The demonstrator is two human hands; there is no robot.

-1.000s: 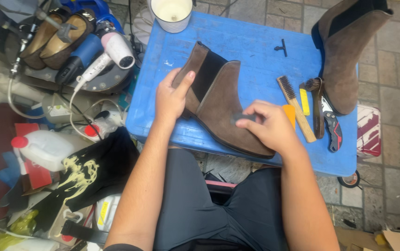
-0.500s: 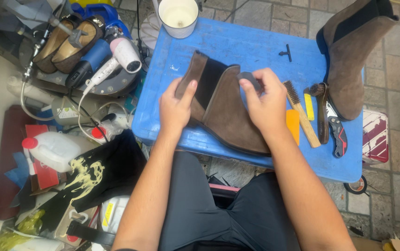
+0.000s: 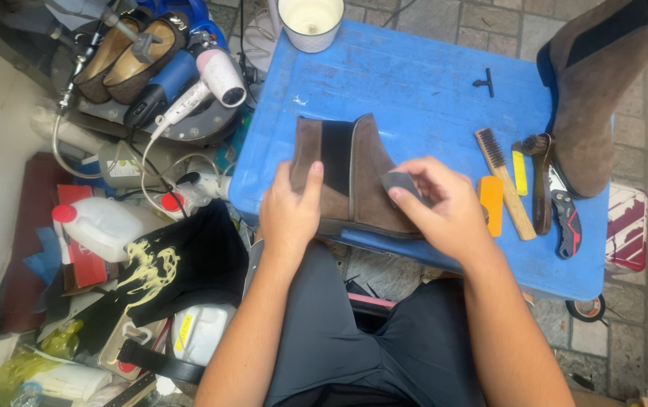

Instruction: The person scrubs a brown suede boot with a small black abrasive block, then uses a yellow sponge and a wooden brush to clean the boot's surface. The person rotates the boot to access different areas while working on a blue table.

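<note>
Two hands on one brown suede boot (image 3: 354, 177), which lies on its side at the near edge of the blue tabletop (image 3: 414, 83), shaft pointing away from the person, dark elastic panel facing up. Left hand (image 3: 288, 215) lies flat over the near left part of the boot, fingers together and pressed on the suede, thumb (image 3: 313, 175) sticking up along the shaft, so it's pinning the boot w/o really gripping it. Right hand (image 3: 444, 207) has its fingers pinched shut on a small dark grey block (image 3: 399, 183), which touches the boot's side just right of the elastic.

Stuff nearby on the tabletop: right of the hand there's an orange flat piece (image 3: 491, 197), then a wooden-handled brush (image 3: 503, 181) lying at a slant, a small yellow piece (image 3: 519, 172), a dark brush w/ a round head (image 3: 541, 181) and a folded knife-type tool (image 3: 565, 215), can't tell exactly what. The 2nd boot (image 3: 603, 90) stands upright at the far right corner, just beside those tools. White cup (image 3: 310, 21) sits at the far edge, and a small black T-shaped bit (image 3: 487, 81) lies alone mid-table.

Left of the tabletop it's a pile: white hair dryer (image 3: 203, 83), a pair of tan shoes (image 3: 124, 56) on a round stand, white jug w/ a red cap (image 3: 102, 226), black cloth smeared w/ yellowish glue (image 3: 166, 271). Person sits w/ dark trousers (image 3: 362, 339) right up against the tabletop edge.
</note>
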